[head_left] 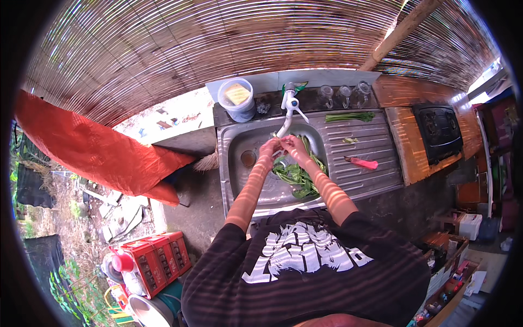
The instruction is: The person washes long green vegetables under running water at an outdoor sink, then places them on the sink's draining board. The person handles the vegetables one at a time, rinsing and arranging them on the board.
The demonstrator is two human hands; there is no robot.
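Note:
Close together over the metal sink point(223, 180), my left hand point(269, 147) and my right hand point(295, 146) meet just below the spout of the white-handled tap point(292, 104). The fingers of both are closed in a pinch; what lies between them is too small to make out. A heap of leafy greens point(297, 179) rests in the basin, below and to the right of my hands, partly hidden by my right forearm. To the left of the greens, a round brownish object point(248, 158) sits in the basin.
On the ribbed drainboard point(376, 141) lie a bunch of green stalks point(350, 116), small green scraps point(350, 140) and a pink-handled tool point(362, 163). Behind the sink stand a clear tub point(239, 111) with a yellow sponge and several glass mugs point(344, 96). A black stove point(438, 131) is far right.

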